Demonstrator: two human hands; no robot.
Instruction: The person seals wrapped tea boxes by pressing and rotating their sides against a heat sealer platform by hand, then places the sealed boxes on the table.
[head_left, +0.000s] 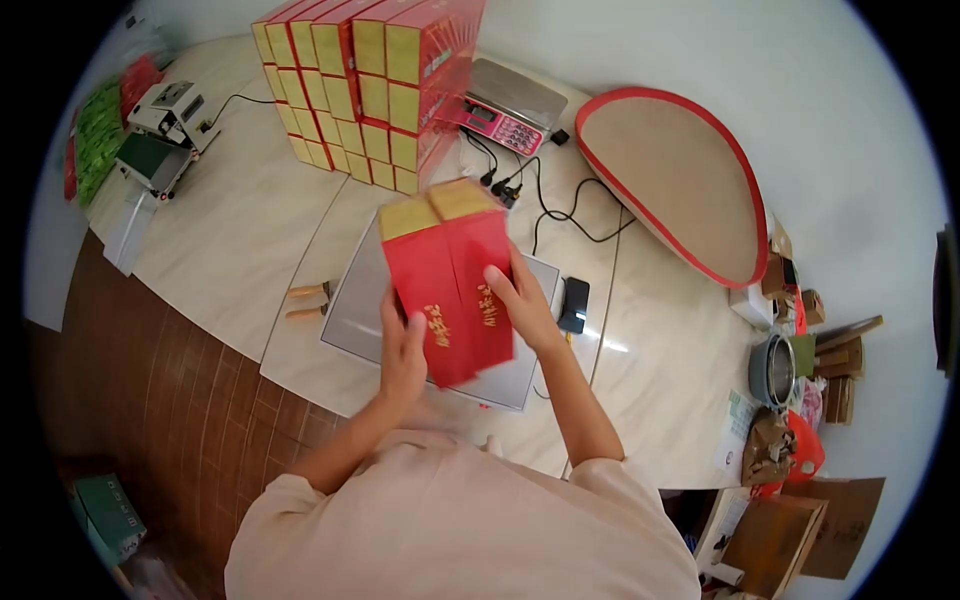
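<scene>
Two red boxes [455,290] with gold ends and gold lettering are held side by side above the table, slightly tilted. My left hand [403,350] grips the left box from its outer side, thumb on the front. On the opposite side my right hand [527,305] is closed round the right box, its thumb on the lettered face. Beneath the boxes lies a flat grey panel [365,310] with a pale edge, partly covered by them. A tool with two wooden handles [308,300] rests at the panel's left, and a black device [574,305] at its right.
Behind stands a tall stack of red-and-gold boxes [375,95], next to a pink-keyed scale [505,125]. Black cables [570,215] cross the tabletop [220,235]. A red-rimmed tray [670,180] leans on the wall; a small machine [165,130] sits at the left.
</scene>
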